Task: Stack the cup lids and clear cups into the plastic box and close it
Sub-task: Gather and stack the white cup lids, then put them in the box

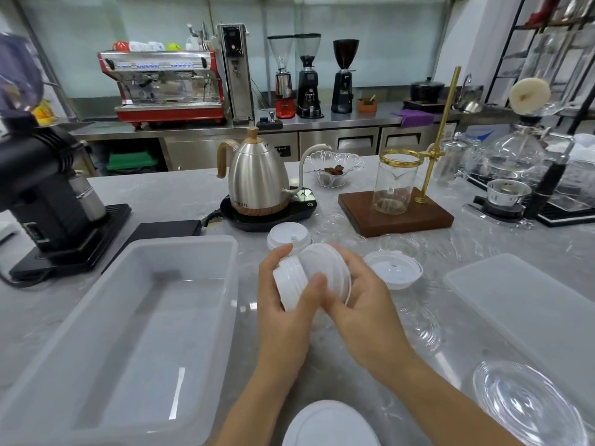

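Note:
Both hands hold a small stack of white cup lids (291, 278) above the counter, just right of the plastic box. My left hand (286, 313) grips the stack from the left and below. My right hand (360, 304) presses another white lid (325, 268) onto its right end. The translucent plastic box (96, 333) lies open and empty at the left. Its flat lid (531, 304) rests on the counter at the right. Loose white lids lie behind the hands (288, 235), to their right (394, 268) and at the bottom edge (328, 426). Clear cups and clear lids (528, 400) are scattered to the right.
A steel gooseneck kettle (257, 178) on a black base stands behind the hands. A black grinder (42, 188) on a mat is at the far left. A wooden pour-over stand with a glass carafe (396, 188) and siphon glassware (515, 162) crowd the right rear.

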The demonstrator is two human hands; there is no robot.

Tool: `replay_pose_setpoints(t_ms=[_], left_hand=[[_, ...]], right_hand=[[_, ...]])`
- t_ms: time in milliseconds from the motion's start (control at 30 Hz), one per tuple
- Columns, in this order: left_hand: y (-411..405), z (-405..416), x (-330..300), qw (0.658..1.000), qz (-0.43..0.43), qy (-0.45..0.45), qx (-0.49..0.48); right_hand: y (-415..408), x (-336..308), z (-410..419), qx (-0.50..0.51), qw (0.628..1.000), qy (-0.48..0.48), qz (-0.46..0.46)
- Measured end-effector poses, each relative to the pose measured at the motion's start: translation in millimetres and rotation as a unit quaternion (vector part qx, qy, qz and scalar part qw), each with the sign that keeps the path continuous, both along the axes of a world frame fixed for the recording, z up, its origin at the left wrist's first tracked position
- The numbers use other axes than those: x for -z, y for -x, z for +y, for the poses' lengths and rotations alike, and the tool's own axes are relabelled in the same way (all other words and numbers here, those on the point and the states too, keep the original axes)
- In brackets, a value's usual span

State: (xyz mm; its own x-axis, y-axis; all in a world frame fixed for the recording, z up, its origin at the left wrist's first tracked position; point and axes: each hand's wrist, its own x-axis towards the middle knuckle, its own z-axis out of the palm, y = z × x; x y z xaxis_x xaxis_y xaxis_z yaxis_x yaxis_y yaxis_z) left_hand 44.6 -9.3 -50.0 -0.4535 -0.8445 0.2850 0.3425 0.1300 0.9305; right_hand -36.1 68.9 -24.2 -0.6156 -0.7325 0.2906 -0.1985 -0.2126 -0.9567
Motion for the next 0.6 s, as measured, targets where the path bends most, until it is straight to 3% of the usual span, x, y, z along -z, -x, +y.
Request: replay_pose_setpoints(t_ms=[167, 300, 433, 600], left_hand=[[0, 2, 0, 0.999, -0.005, 0.045, -0.027], [-1, 2, 1, 0.998, -0.015, 0.060, -0.033], [-1, 3, 1, 0.998, -0.018, 0.055, -0.019], [0, 4, -1, 0.999, -0.006, 0.036, -0.006]], right_hand=[[-12, 1, -1, -0.073, 0.995, 0.016, -0.072], [-9, -1, 2, -0.143, 0.968, 0.028, -0.203], [-4, 5, 6, -0.179, 0.969, 0.009, -0.171], [-6, 15, 8, -0.121, 0.989, -0.028, -0.077]])
